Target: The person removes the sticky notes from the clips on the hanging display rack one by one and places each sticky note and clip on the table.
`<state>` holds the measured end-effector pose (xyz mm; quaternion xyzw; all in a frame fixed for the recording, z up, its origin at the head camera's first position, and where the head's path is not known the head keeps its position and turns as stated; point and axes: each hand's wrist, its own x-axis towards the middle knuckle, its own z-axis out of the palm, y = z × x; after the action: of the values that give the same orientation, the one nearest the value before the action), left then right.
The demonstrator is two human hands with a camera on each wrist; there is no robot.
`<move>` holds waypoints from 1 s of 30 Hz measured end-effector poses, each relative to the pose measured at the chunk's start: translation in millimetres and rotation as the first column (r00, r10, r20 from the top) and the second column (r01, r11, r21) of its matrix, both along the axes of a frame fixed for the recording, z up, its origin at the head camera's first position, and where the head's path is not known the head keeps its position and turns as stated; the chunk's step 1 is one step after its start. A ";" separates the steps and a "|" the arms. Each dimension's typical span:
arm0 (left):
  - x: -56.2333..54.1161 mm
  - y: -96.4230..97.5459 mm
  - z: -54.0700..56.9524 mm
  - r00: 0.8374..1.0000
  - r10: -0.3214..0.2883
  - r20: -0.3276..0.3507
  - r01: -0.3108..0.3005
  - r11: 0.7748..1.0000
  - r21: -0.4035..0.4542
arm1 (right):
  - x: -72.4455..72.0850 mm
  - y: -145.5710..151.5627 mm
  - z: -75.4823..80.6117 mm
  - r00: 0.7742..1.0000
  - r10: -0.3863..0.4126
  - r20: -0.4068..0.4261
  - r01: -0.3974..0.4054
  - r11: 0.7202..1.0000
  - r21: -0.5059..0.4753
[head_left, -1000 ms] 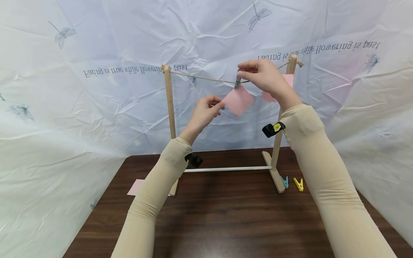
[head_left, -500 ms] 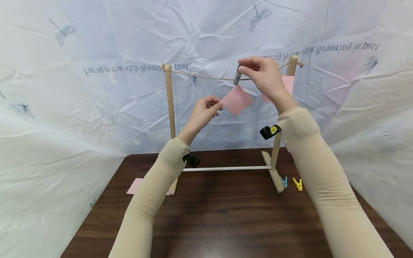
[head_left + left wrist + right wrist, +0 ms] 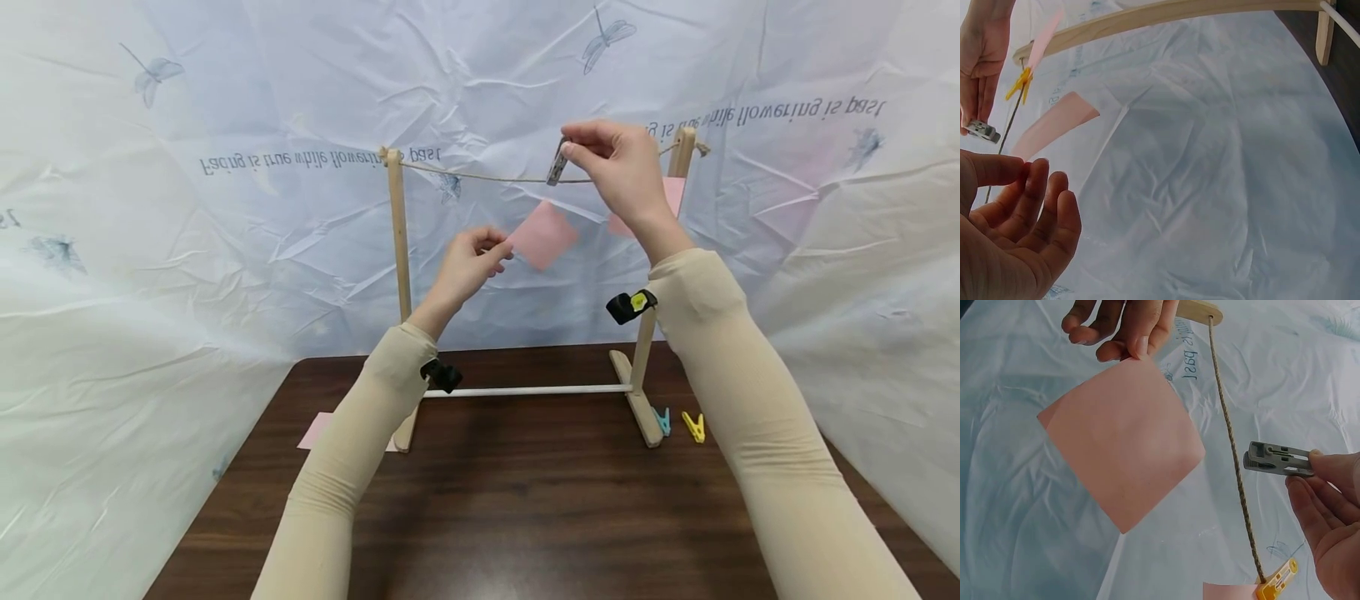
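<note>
In the head view my left hand (image 3: 469,265) pinches one corner of a pink square of paper (image 3: 544,237) between thumb and fingers. The sheet hangs in the air just below a thin rope (image 3: 487,177). My right hand (image 3: 628,173) pinches the handle end of a grey clothespin (image 3: 557,163) above it. The right wrist view shows this clothespin (image 3: 1277,459) beside the rope (image 3: 1232,434), apart from the paper (image 3: 1125,444). Farther along the rope, a yellow clothespin (image 3: 1277,581) holds another pink sheet (image 3: 674,193), partly hidden behind my right hand in the head view.
The rope is strung between two wooden posts (image 3: 399,237) joined low down by a white rod (image 3: 532,390). On the dark table (image 3: 510,508) lie a blue clothespin (image 3: 662,422), a yellow one (image 3: 693,427) and pink paper (image 3: 313,430) beside my left sleeve. A printed sheet (image 3: 315,275) hangs behind.
My right hand has lifted the grey clothespin up from the paper's top corner, leaving a gap. The paper has shifted slightly left with my left hand, which keeps its pinch.
</note>
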<state>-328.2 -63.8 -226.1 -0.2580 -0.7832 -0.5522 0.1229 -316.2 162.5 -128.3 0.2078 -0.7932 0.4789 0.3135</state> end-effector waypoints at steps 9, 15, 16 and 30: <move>5.6 -9.4 -3.1 1.000 0.019 0.020 -0.019 1.000 0.003 | 10.4 8.8 -8.7 0.996 0.075 0.058 -0.074 0.997 -0.017; 10.9 -28.1 -8.3 0.999 0.050 -0.015 -0.050 0.998 -0.034 | 21.4 20.4 -18.1 0.989 0.133 0.070 -0.125 0.986 -0.109; 12.7 -32.0 -9.2 0.997 0.065 -0.036 -0.067 0.996 -0.053 | 24.0 22.6 -19.7 0.987 0.145 0.064 -0.136 0.982 -0.128; 33.0 -100.3 -28.4 0.970 0.211 -0.119 -0.228 0.961 -0.159 | 66.7 68.9 -53.1 0.949 0.311 0.041 -0.278 0.895 -0.350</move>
<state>-295.2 -164.1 -254.5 -0.2065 -0.8443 -0.4521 0.2002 -249.4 231.4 -181.4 0.2452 -0.6721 0.6597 0.2299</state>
